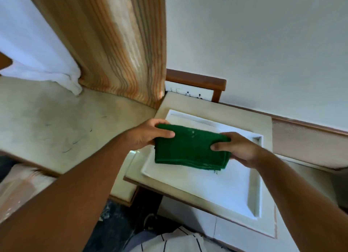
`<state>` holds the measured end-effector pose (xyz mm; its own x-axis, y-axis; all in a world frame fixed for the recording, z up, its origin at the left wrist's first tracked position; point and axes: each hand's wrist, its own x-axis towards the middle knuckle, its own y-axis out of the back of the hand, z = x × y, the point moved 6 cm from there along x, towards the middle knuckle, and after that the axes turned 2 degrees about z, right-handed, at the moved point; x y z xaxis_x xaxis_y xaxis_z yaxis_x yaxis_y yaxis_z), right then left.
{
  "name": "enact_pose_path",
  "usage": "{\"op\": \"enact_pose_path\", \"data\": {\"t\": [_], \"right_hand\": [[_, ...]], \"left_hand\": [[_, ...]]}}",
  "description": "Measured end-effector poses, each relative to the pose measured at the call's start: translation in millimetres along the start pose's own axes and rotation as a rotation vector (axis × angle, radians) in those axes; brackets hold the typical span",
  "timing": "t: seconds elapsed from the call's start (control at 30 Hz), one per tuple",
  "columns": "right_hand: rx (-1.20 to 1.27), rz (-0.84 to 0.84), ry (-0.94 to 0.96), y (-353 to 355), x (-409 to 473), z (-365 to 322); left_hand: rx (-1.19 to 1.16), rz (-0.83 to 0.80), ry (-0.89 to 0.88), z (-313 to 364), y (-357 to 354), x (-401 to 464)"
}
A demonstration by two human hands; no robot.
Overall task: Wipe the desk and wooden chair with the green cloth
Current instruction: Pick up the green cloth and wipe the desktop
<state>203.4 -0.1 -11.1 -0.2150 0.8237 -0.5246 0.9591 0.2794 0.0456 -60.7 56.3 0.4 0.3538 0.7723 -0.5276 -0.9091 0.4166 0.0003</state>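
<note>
You hold the folded cloth [190, 148] pinched at both ends, left grip [148, 134] and right grip [237, 148], just above the bench [263, 227]. Loosen either pinch and the folds may fall open.

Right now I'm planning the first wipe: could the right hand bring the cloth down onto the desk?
Probably yes. The right hand holds the green cloth just above the desk, and nothing lies between them.
</note>
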Motion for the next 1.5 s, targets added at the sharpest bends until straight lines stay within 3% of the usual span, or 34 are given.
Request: {"op": "enact_pose_path", "data": {"t": [0.17, 0.23, 0.33, 0.5, 0.7, 0.77, 0.83, 0.87, 0.97, 1.07, 1.17, 1.3, 1.43, 1.5], "right_hand": [[0.490, -0.004, 0.119, -61, 34, -63], [0.405, -0.051, 0.139, -99, 53, -82], [0.160, 0.054, 0.206, -149, 91, -104], [-0.032, 0.204, 0.183, -226, 163, -109], [-0.547, 0.207, 0.099, -314, 261, -106], [-0.805, 0.373, 0.138, -331, 288, -115], [-1.065, 0.574, 0.205, -350, 295, -120], [-1.142, 0.601, 0.222, -366, 299, -116], [-1.131, 0.505, 0.059, -401, 318, -78], [-1.054, 0.559, -0.086, -401, 341, -58], [-1.187, 0.606, 0.002, -397, 369, -68], [-1.285, 0.488, 0.213, -447, 378, -70], [-1.421, -0.069, 0.723, -568, 304, -18], [-1.444, -0.303, 0.857, -571, 297, -16]], "left_hand": [[-0.427, 0.184, -0.123, -6, 63, -34], [-0.461, 0.296, -0.145, -17, 95, -45], [-0.405, 0.503, -0.157, -42, 154, -57], [-0.371, 0.607, -0.070, -101, 248, -62], [0.066, 0.588, 0.108, -173, 341, -34], [0.238, 0.682, 0.070, -176, 378, -26], [0.470, 0.875, 0.034, -174, 421, -28], [0.615, 0.941, 0.017, -176, 444, -28], [0.987, 0.990, 0.101, -203, 501, -29], [1.029, 0.975, 0.187, -232, 526, -27], [1.049, 0.984, 0.165, -239, 529, -18], [1.065, 1.009, 0.179, -243, 532, -18], [1.081, 0.971, 0.205, -239, 530, -19], [1.078, 0.961, 0.193, -237, 530, -20]]}}
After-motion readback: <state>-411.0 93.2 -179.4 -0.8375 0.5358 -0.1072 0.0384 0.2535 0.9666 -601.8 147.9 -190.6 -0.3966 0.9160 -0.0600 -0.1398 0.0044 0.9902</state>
